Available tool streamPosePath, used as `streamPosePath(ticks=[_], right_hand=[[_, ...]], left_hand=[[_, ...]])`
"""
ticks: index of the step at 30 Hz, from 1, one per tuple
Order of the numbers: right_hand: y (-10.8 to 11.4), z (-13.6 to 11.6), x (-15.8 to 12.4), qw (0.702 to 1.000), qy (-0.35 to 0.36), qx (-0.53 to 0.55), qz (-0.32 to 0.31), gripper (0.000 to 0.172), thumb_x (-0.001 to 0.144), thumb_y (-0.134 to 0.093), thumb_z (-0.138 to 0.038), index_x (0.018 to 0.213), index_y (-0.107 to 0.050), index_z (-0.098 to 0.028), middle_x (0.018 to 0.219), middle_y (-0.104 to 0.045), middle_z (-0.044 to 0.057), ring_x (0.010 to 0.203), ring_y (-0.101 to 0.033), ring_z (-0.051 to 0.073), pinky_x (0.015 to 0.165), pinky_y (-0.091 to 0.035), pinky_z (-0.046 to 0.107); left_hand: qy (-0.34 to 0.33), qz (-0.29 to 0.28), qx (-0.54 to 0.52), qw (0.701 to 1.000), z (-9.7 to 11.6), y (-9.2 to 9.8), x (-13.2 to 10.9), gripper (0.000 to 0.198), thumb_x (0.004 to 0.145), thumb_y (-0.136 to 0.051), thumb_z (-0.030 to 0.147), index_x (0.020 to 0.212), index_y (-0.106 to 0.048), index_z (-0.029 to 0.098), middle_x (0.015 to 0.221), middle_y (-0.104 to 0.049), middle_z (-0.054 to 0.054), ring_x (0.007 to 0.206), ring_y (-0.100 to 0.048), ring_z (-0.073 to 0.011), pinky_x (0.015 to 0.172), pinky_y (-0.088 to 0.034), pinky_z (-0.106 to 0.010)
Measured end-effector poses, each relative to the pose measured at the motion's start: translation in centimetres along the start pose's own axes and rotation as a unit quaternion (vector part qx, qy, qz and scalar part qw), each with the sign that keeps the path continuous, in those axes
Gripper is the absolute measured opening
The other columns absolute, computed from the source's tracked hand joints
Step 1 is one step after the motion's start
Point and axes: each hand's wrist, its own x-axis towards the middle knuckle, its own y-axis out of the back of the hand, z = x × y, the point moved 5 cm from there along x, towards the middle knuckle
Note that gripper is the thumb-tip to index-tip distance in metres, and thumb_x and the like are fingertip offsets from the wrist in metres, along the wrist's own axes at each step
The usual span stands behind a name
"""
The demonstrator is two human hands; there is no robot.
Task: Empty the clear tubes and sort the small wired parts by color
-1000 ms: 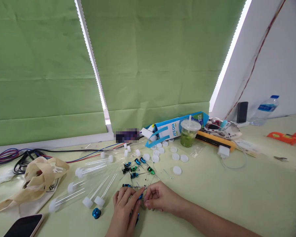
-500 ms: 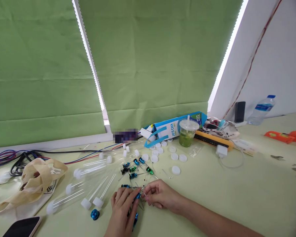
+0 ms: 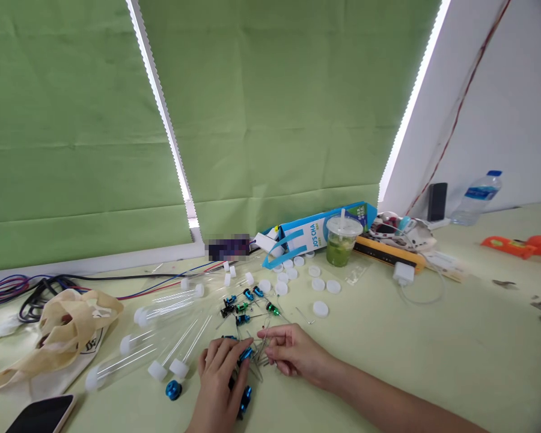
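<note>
My left hand (image 3: pixel 220 376) rests low on the table with its fingers curled over a small blue metal fitting (image 3: pixel 246 353), thumb and fingertips against it. Close on its right, my right hand (image 3: pixel 295 353) pinches a thin metal rod (image 3: pixel 265 340) beside that fitting. More thin rods lie under and between the fingertips, partly hidden. Another blue fitting (image 3: pixel 245 399) sits by my left thumb. Just beyond the hands lie several blue, black and green fittings, among them a green fitting (image 3: pixel 273 308). A round blue knob-like piece (image 3: pixel 174 390) is to the left.
Clear tubes with white caps (image 3: pixel 179 368) spread out on the left, near a cloth bag (image 3: pixel 67 325) and a phone (image 3: pixel 42 415). White round caps (image 3: pixel 320 309), a green drink cup (image 3: pixel 342 243) and a blue-white carton bag (image 3: pixel 306 236) stand farther back. An orange-black bar (image 3: pixel 388 254) lies right.
My right hand has shifted slightly up and its index finger has straightened along the rod. My left hand has slid slightly left, exposing more of the blue fittings.
</note>
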Motion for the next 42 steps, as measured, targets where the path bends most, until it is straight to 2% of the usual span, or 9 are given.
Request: streamPosePath(ticks=[8,15,22,25,27,31,33,38,42], right_hand=[[-0.2,0.1,0.0,0.999,0.003,-0.036,0.026,0.062,0.064,-0.068,-0.049,0.113,-0.057,-0.012,0.057,-0.05,-0.006,0.038,-0.04,0.003,0.038,-0.021,0.018],[-0.6,-0.2,-0.3,0.999,0.003,-0.038,0.036,0.067,0.061,-0.067,-0.056,0.107,-0.058,-0.008,0.048,-0.042,-0.009,0.04,-0.039,0.004,0.041,-0.026,0.018],[-0.8,-0.1,-0.2,0.998,0.016,-0.04,0.041,0.058,0.064,-0.062,-0.059,0.095,-0.058,-0.01,0.049,-0.035,-0.011,0.036,-0.03,0.002,0.037,-0.018,0.017],[-0.7,0.1,0.0,0.998,-0.01,-0.034,0.042,0.053,0.063,-0.06,-0.06,0.088,-0.056,-0.013,0.051,-0.035,-0.011,0.033,-0.034,0.002,0.033,-0.017,0.017],[-0.5,0.4,0.1,0.998,-0.011,-0.047,0.049,0.05,0.064,-0.059,-0.061,0.08,-0.054,-0.014,0.049,-0.036,-0.01,0.033,-0.037,0.003,0.031,-0.019,0.017],[0.0,1.2,0.5,0.995,0.008,-0.055,0.083,0.049,0.065,-0.057,-0.062,0.075,-0.054,-0.014,0.043,-0.037,-0.01,0.033,-0.039,0.005,0.031,-0.024,0.016],[0.1,1.4,0.5,0.994,0.015,-0.054,0.098,0.05,0.064,-0.056,-0.063,0.074,-0.053,-0.014,0.041,-0.037,-0.01,0.032,-0.039,0.005,0.03,-0.027,0.017],[-0.2,0.8,0.1,0.994,0.019,-0.083,0.074,0.046,0.07,-0.052,-0.061,0.075,-0.052,-0.015,0.036,-0.038,-0.011,0.028,-0.033,0.004,0.028,-0.023,0.015],[-0.5,0.0,-0.1,0.997,0.025,-0.074,0.019,0.045,0.07,-0.055,-0.059,0.074,-0.055,-0.014,0.051,-0.05,-0.006,0.029,-0.037,0.003,0.026,-0.023,0.014]], left_hand=[[-0.002,-0.016,0.046,0.999,-0.7,-0.1,0.2,0.024,0.084,-0.049,0.025,0.105,-0.061,0.026,0.093,-0.064,-0.006,0.091,-0.052,-0.0239,0.073,-0.039,-0.037],[0.021,0.005,0.048,0.999,-0.9,0.0,0.3,0.021,0.082,-0.051,0.024,0.098,-0.063,0.027,0.092,-0.064,-0.004,0.091,-0.052,-0.0245,0.075,-0.037,-0.039],[0.005,0.031,0.124,0.992,-0.4,1.8,1.1,0.025,0.08,-0.05,0.023,0.104,-0.059,0.026,0.106,-0.059,-0.007,0.104,-0.044,-0.0278,0.084,-0.03,-0.046],[0.002,0.001,0.154,0.988,-1.1,2.2,2.2,0.031,0.081,-0.047,0.023,0.111,-0.055,0.028,0.111,-0.057,-0.006,0.107,-0.042,-0.0276,0.086,-0.03,-0.046],[0.018,-0.048,0.159,0.986,-1.8,2.1,2.9,0.034,0.082,-0.045,0.022,0.114,-0.053,0.028,0.113,-0.057,-0.006,0.106,-0.044,-0.0261,0.085,-0.032,-0.043],[0.046,-0.176,0.14,0.973,-2.8,0.9,3.8,0.024,0.079,-0.046,0.017,0.099,-0.058,0.023,0.101,-0.06,-0.005,0.096,-0.051,-0.0231,0.079,-0.037,-0.035],[0.046,-0.214,0.137,0.966,-2.9,0.5,3.9,0.02,0.078,-0.047,0.015,0.093,-0.06,0.022,0.097,-0.06,-0.005,0.092,-0.052,-0.0227,0.077,-0.038,-0.033],[0.046,-0.227,0.137,0.963,-3.2,0.7,4.0,0.014,0.077,-0.049,0.013,0.085,-0.058,0.019,0.09,-0.06,-0.005,0.088,-0.053,-0.0225,0.076,-0.04,-0.032],[0.074,-0.19,0.107,0.973,-3.2,1.5,4.2,0.005,0.078,-0.049,0.018,0.083,-0.052,0.019,0.086,-0.059,-0.004,0.082,-0.056,-0.0203,0.07,-0.04,-0.029]])
